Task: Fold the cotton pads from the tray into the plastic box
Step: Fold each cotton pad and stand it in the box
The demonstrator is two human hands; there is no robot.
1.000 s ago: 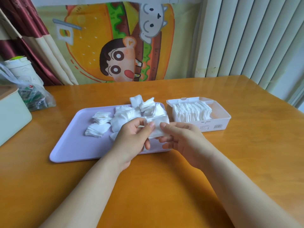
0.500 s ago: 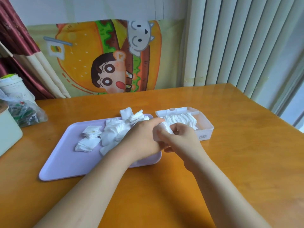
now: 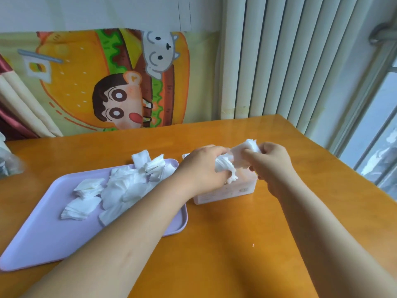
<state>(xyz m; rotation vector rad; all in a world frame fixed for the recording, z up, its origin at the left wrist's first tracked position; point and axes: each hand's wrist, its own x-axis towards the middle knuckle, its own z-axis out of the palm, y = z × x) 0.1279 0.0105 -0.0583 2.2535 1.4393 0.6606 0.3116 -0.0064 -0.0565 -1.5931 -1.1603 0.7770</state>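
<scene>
The wad of cotton pads (image 3: pixel 235 161) sat between both hands, directly above the plastic box (image 3: pixel 225 193) & not yet in it; its long axis ran on a slant, low end toward the person & the left hand (image 3: pixel 202 168), high end away & up toward the right hand (image 3: pixel 274 166); frayed edges at the low end pointed down at the box. The left hand gripped the low end, fingers curled round it, knuckles over the box's left half; the right hand pinched the high end, thumb & fingers closed on the white stuff, over the box's right end. Both hands were on the wad, so neither was nearer; the left looked lower & closer to the box opening, so prob. the one to press it in. The box lay just under the hands, long axis running left-right across the person, roughly crosswise to the forearms; the wad's axis was thus skewed vs the box & would likely need turning to line up before going down (my guess). Box inside was mostly hidden by the hands; couldn't tell how full. Left of the left hand, just beside the box, lay the tray (image 3: pixel 53 237), w/ loose pads (image 3: pixel 120 188) heaped toward its far end, beside & partly under the left forearm; all of it on the table (image 3: pixel 236 254).
</scene>
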